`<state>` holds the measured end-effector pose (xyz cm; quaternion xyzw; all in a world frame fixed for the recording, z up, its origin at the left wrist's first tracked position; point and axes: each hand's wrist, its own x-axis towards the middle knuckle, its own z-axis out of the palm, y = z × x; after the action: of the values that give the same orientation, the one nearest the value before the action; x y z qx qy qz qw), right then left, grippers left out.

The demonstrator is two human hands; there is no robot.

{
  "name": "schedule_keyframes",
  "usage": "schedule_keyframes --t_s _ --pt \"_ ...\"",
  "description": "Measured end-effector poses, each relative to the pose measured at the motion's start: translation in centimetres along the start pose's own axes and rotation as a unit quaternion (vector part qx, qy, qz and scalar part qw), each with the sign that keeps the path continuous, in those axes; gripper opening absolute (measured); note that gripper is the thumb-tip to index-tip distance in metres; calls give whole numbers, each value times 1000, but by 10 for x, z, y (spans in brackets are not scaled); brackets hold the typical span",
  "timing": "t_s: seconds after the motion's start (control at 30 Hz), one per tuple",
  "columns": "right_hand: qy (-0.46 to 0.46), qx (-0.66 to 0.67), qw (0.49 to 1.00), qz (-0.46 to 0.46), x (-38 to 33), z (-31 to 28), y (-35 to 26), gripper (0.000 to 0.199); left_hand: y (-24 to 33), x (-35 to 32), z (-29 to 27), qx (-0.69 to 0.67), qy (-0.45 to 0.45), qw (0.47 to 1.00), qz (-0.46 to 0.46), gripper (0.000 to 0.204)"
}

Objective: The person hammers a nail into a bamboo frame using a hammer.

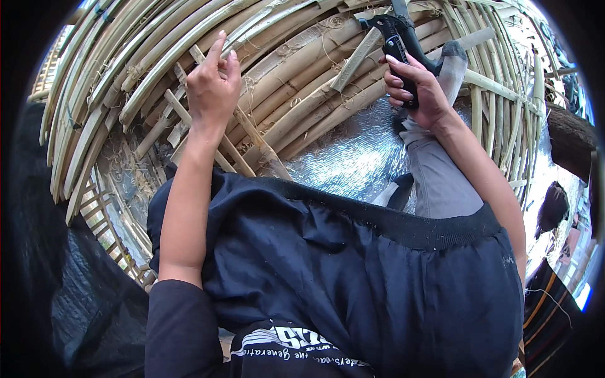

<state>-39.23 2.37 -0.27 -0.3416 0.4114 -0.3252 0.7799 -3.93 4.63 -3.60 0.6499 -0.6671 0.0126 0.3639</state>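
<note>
My left hand [214, 85] is raised in front of the bamboo strips [148, 82] at the upper left. Its index finger and thumb stretch upward, apart, while the other fingers curl in; I see nothing held in it. At the upper right my right hand [423, 91] is closed round the grip of a black-handled tool [396, 47]. The handle has metal bolts, and a grey metal part rises from its top and leaves the picture. The tool's exact kind is unclear. Just beside this hand is my foot in a grey sock [452, 70].
Split bamboo poles [315, 69] lie across the far side, with curled shavings among them. A silvery sheet [346, 148] covers ground before my lap. Bamboo slats [504, 82] stand at the right, near a dark wooden block [570, 138]. Black sheeting [88, 296] hangs at the left.
</note>
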Motion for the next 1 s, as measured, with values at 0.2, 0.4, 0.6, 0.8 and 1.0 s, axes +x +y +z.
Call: schedule_keyframes --t_s 0.2,0.4,0.6,0.8,1.0 --pt "-3 -8 1000 3 3 -1 3 17 -2 0 0 18 -8 1000 15 42" --pt "4 -7 1000 6 2 -5 2 18 4 1 2 -17 -11 1000 -19 43" --pt "5 11 1000 20 4 0 4 18 5 -1 -8 -17 -65 997 -23 55" --pt "21 3 999 34 1 4 -1 20 17 -7 -6 106 5 993 58 66" --pt "22 9 999 36 6 4 2 23 12 -19 6 144 -62 988 -1 75"
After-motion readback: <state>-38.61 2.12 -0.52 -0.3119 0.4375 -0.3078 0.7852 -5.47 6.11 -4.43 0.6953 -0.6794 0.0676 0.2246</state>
